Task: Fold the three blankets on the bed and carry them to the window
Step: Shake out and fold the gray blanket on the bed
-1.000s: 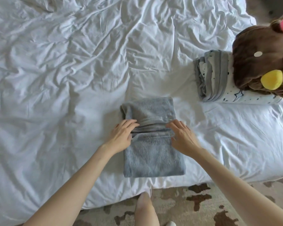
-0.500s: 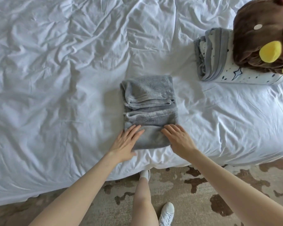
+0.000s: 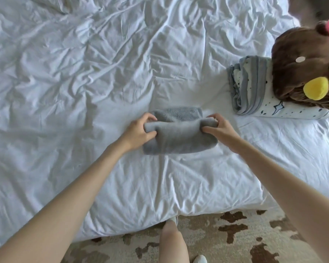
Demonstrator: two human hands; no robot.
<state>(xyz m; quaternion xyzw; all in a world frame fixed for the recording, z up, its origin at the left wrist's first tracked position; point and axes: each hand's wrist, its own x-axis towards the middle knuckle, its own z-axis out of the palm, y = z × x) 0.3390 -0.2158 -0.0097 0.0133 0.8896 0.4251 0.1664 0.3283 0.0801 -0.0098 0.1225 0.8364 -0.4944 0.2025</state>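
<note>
A grey fleece blanket (image 3: 179,136) lies folded small in the middle of the white bed (image 3: 84,73). My left hand (image 3: 139,130) grips its left end and my right hand (image 3: 217,128) grips its right end, holding the near flap doubled over the far part. At the right edge a folded grey-and-white patterned blanket (image 3: 251,86) lies on the bed. A folded brown plush blanket (image 3: 300,59) with yellow and pink pompoms rests on top of it.
The sheet is heavily wrinkled. Below the bed's near edge is a beige carpet with brown blotches (image 3: 226,236). My leg (image 3: 173,242) and a white shoe (image 3: 199,259) show at the bottom.
Both hands went from lying flat on the grey blanket's near edge to gripping its ends. The near half has been lifted and folded over, making the bundle shorter.
</note>
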